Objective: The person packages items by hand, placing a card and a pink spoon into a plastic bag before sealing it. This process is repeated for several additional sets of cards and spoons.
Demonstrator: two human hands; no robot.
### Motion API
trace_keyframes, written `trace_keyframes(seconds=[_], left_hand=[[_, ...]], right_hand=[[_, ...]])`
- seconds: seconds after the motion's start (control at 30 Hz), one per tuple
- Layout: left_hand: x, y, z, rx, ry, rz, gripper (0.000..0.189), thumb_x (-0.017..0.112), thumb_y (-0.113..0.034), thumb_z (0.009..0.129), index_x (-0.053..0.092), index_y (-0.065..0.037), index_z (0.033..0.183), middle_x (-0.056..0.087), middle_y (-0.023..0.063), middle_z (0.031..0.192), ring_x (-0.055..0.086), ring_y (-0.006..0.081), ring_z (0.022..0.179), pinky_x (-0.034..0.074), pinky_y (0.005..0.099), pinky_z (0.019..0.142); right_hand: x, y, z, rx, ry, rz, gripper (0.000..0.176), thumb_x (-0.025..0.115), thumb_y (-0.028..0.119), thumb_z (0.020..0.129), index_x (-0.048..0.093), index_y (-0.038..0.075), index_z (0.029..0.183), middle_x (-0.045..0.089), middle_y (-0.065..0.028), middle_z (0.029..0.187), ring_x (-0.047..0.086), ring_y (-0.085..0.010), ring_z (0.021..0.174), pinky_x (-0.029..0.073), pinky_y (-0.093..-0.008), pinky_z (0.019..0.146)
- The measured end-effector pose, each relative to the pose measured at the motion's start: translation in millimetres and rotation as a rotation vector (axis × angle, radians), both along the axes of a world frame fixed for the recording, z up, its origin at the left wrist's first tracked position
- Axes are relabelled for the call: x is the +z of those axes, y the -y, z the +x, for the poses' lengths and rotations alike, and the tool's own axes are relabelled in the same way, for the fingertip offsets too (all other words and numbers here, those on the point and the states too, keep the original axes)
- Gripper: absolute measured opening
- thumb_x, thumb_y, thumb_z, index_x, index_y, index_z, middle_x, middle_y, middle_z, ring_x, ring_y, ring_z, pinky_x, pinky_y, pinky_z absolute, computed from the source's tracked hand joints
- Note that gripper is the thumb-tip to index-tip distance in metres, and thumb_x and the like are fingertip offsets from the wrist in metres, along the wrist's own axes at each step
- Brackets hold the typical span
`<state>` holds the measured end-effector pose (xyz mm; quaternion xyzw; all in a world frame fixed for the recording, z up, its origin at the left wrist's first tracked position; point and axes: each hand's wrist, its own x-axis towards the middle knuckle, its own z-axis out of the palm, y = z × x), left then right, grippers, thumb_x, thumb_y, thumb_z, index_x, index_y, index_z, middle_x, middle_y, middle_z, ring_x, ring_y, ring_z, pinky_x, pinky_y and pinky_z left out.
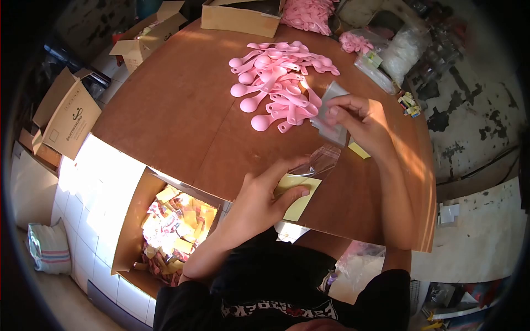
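Observation:
My left hand (265, 196) is closed on a small clear plastic bag (323, 160) with a yellow card (302, 201) in it or against it. The thumb lies across the card, and the bag's clear end points away from me. My right hand (361, 121) has its thumb and fingertips drawn together over several clear plastic bags (333, 133); whether it pinches one is hard to see. Beside these bags, pink measuring spoons (276, 83) are heaped on the brown table (182, 110). Another piece of yellow card (359, 149) shows under my right wrist.
An open carton (127, 231) of filled yellow-and-pink packets stands below the table's near left edge. More cartons (72, 118) sit to the left. At the back are a cardboard tray (240, 21), a bag of pink spoons (309, 15) and a bag of white material (403, 55).

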<state>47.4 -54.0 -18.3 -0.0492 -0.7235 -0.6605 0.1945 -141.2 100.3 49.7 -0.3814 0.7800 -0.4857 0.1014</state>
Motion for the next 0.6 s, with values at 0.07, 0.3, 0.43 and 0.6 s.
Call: trace_keyframes(seconds=[0.07, 0.3, 0.43, 0.6], left_hand=[[-4.0, 0.5, 0.3, 0.013, 0.001, -0.017, 0.042, 0.076, -0.009, 0.083, 0.06, -0.003, 0.121, 0.07, 0.0138, 0.092, 0.069, 0.0131, 0.079, 0.052, 0.028, 0.069], [-4.1, 3.3, 5.4, 0.021, 0.048, -0.064, 0.045, 0.076, -0.008, 0.083, 0.059, -0.005, 0.124, 0.062, 0.0061, 0.068, 0.052, 0.0051, 0.058, 0.041, 0.0236, 0.054], [-14.9, 0.1, -0.9, 0.039, -0.015, -0.022, 0.046, 0.076, -0.005, 0.082, 0.059, -0.005, 0.124, 0.06, 0.0039, 0.068, 0.048, 0.0035, 0.058, 0.038, 0.0234, 0.052], [-0.2, 4.9, 3.6, 0.007, 0.095, -0.024, 0.046, 0.074, -0.006, 0.083, 0.057, -0.004, 0.125, 0.069, 0.018, 0.099, 0.071, 0.0253, 0.082, 0.054, 0.0322, 0.071]], right_hand=[[-22.0, 17.7, -58.8, -0.101, -0.283, 0.096, 0.018, 0.066, 0.011, 0.088, 0.07, -0.001, 0.101, 0.072, -0.0095, 0.09, 0.067, -0.014, 0.082, 0.053, -0.0287, 0.074], [-64.5, 57.1, -147.9, -0.118, -0.393, 0.559, 0.025, 0.071, 0.021, 0.072, 0.072, 0.005, 0.091, 0.07, -0.0168, 0.09, 0.068, -0.0263, 0.079, 0.053, -0.0346, 0.072], [-58.4, 61.2, -150.8, -0.133, -0.475, 0.683, 0.02, 0.069, 0.015, 0.07, 0.072, 0.004, 0.086, 0.069, -0.0207, 0.087, 0.068, -0.0279, 0.08, 0.053, -0.0352, 0.072], [-45.5, 36.0, -129.9, -0.253, -0.357, 0.248, 0.049, 0.067, 0.007, 0.07, 0.059, 0.003, 0.118, 0.068, -0.0167, 0.083, 0.068, -0.0273, 0.077, 0.052, -0.0358, 0.072]])
